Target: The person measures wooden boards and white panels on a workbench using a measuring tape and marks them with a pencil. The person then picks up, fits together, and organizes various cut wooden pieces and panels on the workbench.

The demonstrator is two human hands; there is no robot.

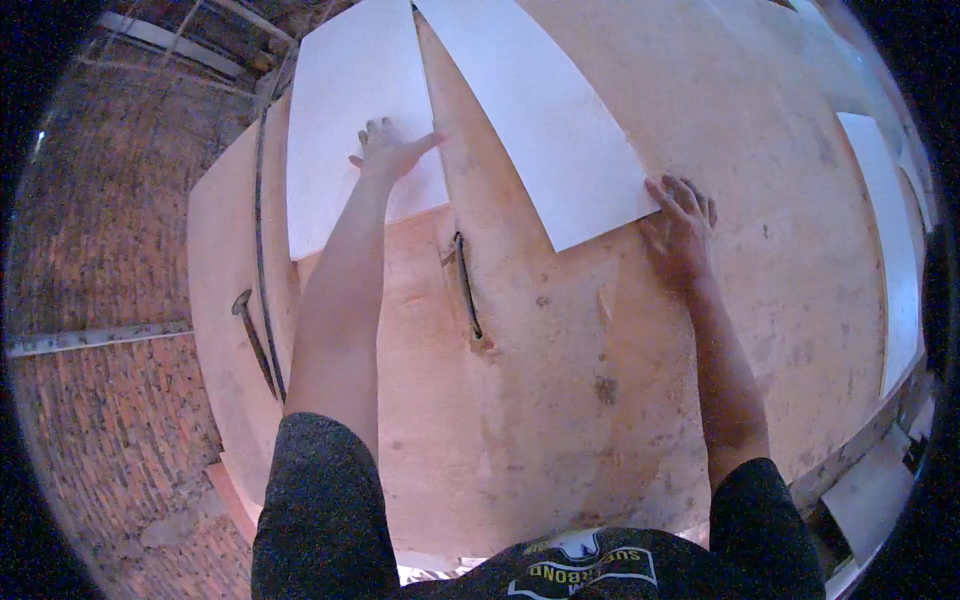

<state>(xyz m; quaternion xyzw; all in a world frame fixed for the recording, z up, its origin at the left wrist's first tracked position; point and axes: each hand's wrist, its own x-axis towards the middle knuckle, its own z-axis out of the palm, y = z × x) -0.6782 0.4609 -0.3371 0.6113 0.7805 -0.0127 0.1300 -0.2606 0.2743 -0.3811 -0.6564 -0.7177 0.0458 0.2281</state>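
Observation:
Flat on a white panel [350, 70] lies my left hand [390, 150], fingers spread, the thumb reaching past the panel's right edge. A second white panel [540, 110] rests at a slant to the right of it, with a narrow wedge of wood showing between the two. My right hand [682, 225] is at that panel's lower right corner; its fingertips touch the edge and seem to pinch it. Both panels lie on a large, stained wooden board [560, 400].
A hammer [255, 335] lies at the board's left side beside a long dark strip [262, 220]. A dark rod-like handle [467, 285] sits below the panels. Another white panel [890, 240] lies at the far right. A brick wall [110, 240] stands left.

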